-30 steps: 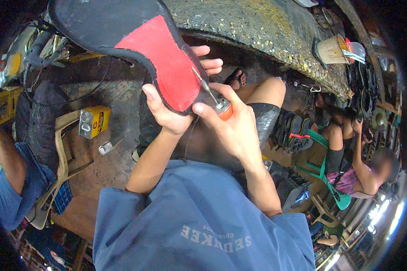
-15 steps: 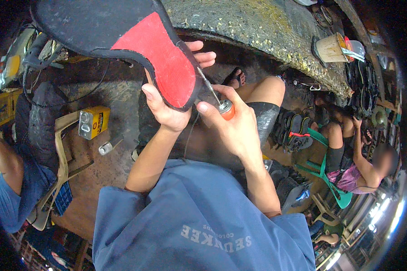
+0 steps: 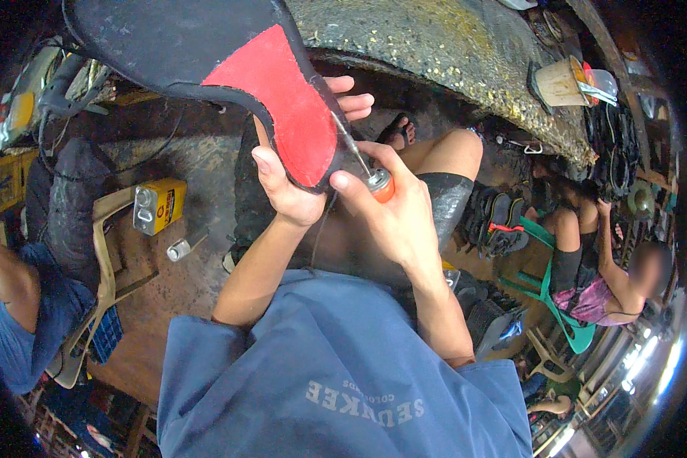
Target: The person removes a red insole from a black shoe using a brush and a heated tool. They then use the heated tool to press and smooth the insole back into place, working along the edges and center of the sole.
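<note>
A large black sole (image 3: 160, 46) with a red patch (image 3: 294, 99) at its narrow end rests in my left hand (image 3: 290, 187). The thumb lies along the near side and the fingers show past the far edge; the palm is partly hidden under it. My right hand (image 3: 393, 229) is closed around the orange handle of a thin metal-shafted tool (image 3: 382, 183). The tool's shaft slants up and left, with its tip at the red patch's right edge. Its exact kind I cannot make out.
A rough, speckled workbench (image 3: 435, 53) spans the far side, with a stained bucket (image 3: 561, 82) at its right. On the floor lie a yellow can (image 3: 160, 206) and a small jar (image 3: 179, 249). A person (image 3: 15, 313) sits left; another (image 3: 603, 294) sits right by a green chair (image 3: 546, 282).
The sole has shifted slightly right and downward with my left hand. The tool's tip now overlaps the red patch's edge; my right hand has hardly moved.
</note>
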`<state>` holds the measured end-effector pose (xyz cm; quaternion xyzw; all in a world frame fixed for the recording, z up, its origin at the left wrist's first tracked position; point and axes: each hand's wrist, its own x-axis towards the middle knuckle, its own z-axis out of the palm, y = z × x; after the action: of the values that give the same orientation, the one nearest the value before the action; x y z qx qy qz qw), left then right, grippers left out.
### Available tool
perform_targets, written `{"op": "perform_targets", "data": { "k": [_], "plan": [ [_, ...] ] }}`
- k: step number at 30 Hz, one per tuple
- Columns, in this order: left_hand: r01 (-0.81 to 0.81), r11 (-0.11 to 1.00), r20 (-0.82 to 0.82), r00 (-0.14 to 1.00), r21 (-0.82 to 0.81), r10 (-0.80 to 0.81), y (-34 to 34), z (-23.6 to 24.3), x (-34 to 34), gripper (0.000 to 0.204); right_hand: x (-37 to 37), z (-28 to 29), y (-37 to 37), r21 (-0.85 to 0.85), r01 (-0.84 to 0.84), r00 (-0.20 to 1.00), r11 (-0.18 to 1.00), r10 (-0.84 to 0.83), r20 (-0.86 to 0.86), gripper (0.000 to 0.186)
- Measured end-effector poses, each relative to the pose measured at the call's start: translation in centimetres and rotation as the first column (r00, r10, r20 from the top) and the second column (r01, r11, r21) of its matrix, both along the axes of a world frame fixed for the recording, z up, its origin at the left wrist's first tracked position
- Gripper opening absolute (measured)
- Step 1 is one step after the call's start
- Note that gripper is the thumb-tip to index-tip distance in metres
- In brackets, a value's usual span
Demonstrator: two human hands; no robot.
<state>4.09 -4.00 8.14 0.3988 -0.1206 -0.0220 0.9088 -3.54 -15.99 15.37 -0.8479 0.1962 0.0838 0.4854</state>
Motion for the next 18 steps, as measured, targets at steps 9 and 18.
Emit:
{"op": "perform_targets", "data": {
  "k": [9, 18],
  "plan": [
    [0.018, 1.000, -0.030, 0.999, -0.002, -0.018, 0.3, 0.3, 0.0, 0.118, 0.4, 0.3, 0.1, -0.005, -0.022, 1.000, 1.000, 0.022, 0.010, 0.061],
    [0.079, 0.975, -0.145, 0.983, -0.208, -0.110, 0.5, -0.7, -0.8, 0.108, 0.6, 0.0, -0.2, 0.020, 0.064, 0.995, 0.998, -0.065, 0.074, 0.061]
  ]
}}
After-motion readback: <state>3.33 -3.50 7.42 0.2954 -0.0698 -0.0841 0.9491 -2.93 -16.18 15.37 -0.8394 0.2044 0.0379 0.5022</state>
